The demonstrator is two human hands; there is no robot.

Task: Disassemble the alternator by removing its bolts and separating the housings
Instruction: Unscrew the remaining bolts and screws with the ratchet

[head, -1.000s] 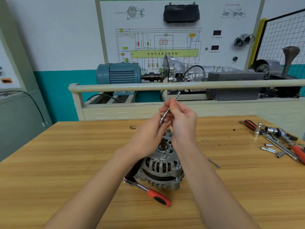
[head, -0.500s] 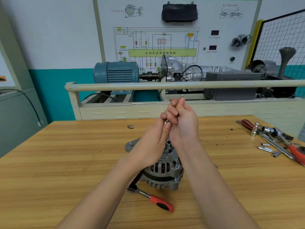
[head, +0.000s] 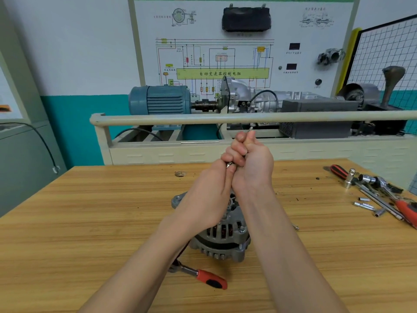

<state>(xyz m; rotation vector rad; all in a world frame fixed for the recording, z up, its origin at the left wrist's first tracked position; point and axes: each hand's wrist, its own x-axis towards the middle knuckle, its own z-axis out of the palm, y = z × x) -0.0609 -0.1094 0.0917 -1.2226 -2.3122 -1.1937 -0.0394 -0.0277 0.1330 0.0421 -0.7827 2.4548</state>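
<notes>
A long silver bolt (head: 251,128) was gripped by the curled right hand (head: 252,163) and pinched by the left hand (head: 209,197) above the grey finned alternator (head: 222,241).

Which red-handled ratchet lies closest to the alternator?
The ratchet just in front of the alternator, head beside the housing; the other ratchet lies at the table's right edge.

Workshop classroom with a wooden desk (head: 90,222)

Beyond the desk's far edge stands a beige railed bench (head: 158,119) carrying a blue motor (head: 162,99); behind it, a white wall (head: 67,41) with teal lower band, a wiring-diagram board (head: 214,59), and a wire grid panel (head: 383,53) at right.
</notes>
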